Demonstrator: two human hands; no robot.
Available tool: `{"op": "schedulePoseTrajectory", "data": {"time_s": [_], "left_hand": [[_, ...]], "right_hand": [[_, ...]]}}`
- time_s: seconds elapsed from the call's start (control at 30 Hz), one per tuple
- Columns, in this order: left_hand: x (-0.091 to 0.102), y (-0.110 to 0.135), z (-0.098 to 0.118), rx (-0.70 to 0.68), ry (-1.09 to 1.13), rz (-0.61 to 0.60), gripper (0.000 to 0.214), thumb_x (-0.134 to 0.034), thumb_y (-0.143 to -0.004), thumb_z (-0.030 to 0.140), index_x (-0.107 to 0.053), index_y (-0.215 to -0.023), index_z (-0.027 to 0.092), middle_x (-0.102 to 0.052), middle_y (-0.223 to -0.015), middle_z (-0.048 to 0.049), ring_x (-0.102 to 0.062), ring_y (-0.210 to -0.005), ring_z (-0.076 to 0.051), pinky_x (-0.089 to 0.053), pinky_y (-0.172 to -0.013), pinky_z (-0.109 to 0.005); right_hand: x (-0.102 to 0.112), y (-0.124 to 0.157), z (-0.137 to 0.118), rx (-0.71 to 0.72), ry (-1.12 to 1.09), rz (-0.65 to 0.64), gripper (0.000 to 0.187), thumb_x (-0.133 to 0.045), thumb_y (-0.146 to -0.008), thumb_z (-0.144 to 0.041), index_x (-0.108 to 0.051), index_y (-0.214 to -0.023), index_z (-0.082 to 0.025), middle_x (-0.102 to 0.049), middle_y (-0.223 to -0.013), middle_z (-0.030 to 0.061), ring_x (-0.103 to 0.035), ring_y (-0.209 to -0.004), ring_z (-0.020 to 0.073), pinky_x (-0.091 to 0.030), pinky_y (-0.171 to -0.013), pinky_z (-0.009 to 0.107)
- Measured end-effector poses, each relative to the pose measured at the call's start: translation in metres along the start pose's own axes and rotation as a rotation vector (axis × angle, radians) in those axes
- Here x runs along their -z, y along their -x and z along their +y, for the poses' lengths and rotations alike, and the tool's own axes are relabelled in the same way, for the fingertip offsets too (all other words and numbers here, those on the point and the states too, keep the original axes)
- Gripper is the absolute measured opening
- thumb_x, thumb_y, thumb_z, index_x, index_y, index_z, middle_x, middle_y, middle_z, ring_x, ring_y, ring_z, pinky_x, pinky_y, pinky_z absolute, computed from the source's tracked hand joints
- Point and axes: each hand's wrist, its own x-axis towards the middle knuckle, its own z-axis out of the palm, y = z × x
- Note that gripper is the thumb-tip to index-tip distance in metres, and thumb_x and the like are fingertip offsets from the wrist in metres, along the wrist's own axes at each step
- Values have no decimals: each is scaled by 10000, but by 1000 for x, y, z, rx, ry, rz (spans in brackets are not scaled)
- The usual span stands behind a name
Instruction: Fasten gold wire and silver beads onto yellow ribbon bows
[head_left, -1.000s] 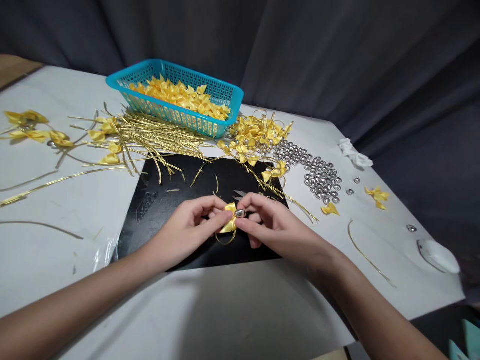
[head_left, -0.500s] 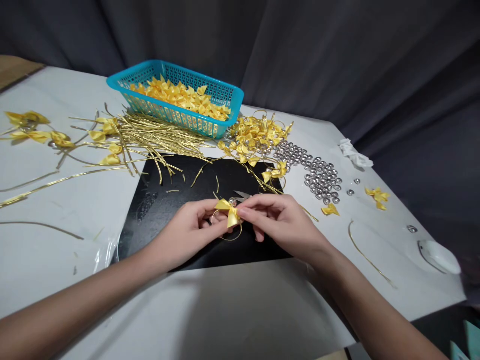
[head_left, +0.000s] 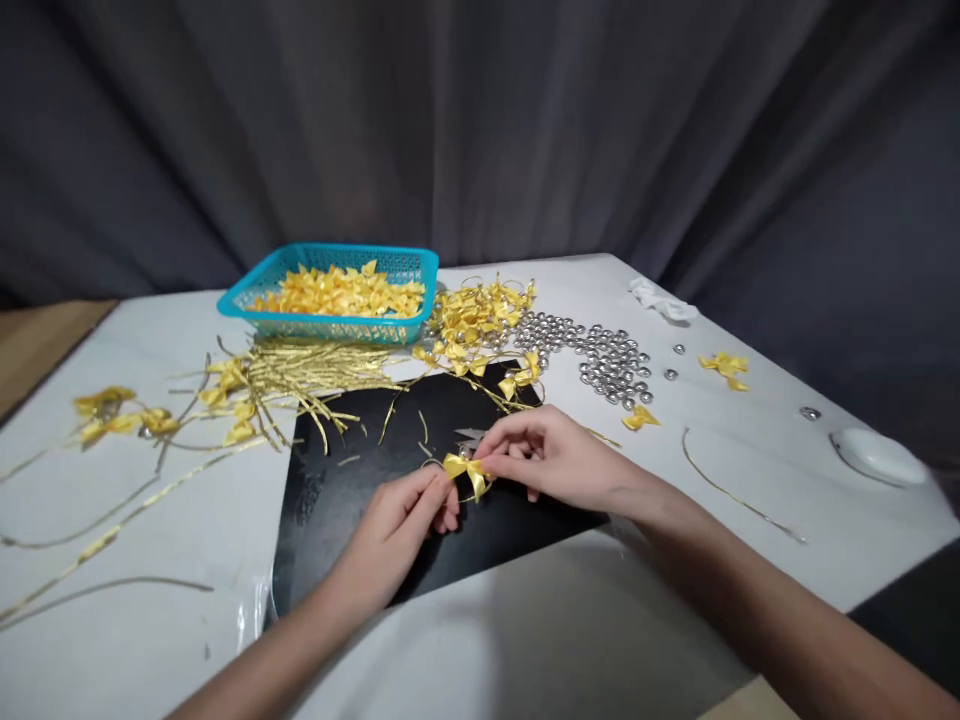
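Observation:
Over the black mat, a yellow ribbon bow [head_left: 475,478] with a silver bell-like bead and a thin gold cord loop is held between my two hands. My right hand [head_left: 541,455] pinches the bow's right side between thumb and forefinger. My left hand [head_left: 409,515] is closed at the bow's lower left, its fingertips on the gold cord loop; the exact grip is partly hidden. Just behind the bow, the blades of scissors [head_left: 469,436] show, their handles covered by my right hand.
A blue basket [head_left: 234,300] of yellow bows stands at the back. Gold cords [head_left: 322,368] lie before it on the white table [head_left: 360,665], partly over the black mat [head_left: 337,540]. Right of them are finished-looking bows [head_left: 480,310], silver beads [head_left: 611,365] and a white computer mouse [head_left: 877,456].
The camera view has tilted up, so the table appears lower. My left hand has drawn slightly down and away from the bow's front; my right hand keeps its pinch.

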Motion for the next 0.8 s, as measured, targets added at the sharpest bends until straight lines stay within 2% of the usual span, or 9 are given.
{"op": "schedulePoseTrajectory", "data": {"time_s": [0.07,0.23,0.4,0.53,0.7,0.8], "left_hand": [[0,-1,1,-3,39,20,299,-472,-844,409,-583,-764,143,-569,-696,-17,-479,-628,-123,-350,-551,-205],[-2,-4,4,36,60,85,316,-591,-760,450,-587,-772,134,-558,-676,-16,-459,-590,-119,-342,-523,-207],[-3,-3,4,34,75,131,445,-492,-777,580,-462,-612,168,-490,-555,1,-425,-520,-121,-330,-496,-217],[-5,-3,1,-8,14,142,451,-430,-819,573,-386,-583,191,-418,-523,19,-385,-504,-123,-321,-504,-230],[-6,-4,-2,-44,-80,74,441,-398,-860,503,-381,-554,186,-442,-539,3,-394,-534,-131,-309,-527,-238],[-4,-3,0,-24,-46,37,387,-431,-855,465,-481,-619,162,-528,-640,-25,-448,-601,-141,-323,-539,-231]], "right_hand": [[-4,-2,2,-7,-124,-1,160,-621,-751,-282,-589,-771,-126,-536,-571,-38,-430,-390,35,-381,-344,145],[-11,-7,8,62,-262,-37,210,-639,-732,-305,-551,-781,-121,-596,-652,-19,-427,-348,6,-375,-337,131],[-5,-5,4,64,-173,-7,120,-603,-751,-214,-556,-774,-105,-569,-614,-27,-418,-375,12,-401,-353,131],[6,-3,0,96,-25,-41,66,-577,-765,-175,-567,-754,-110,-517,-548,-45,-416,-414,30,-404,-362,129],[17,-2,2,169,143,-81,76,-555,-786,-196,-576,-759,-129,-481,-537,-51,-428,-447,48,-428,-386,147],[12,-2,3,189,132,-90,80,-543,-801,-208,-565,-779,-134,-476,-534,-57,-432,-427,45,-398,-378,143]]}}
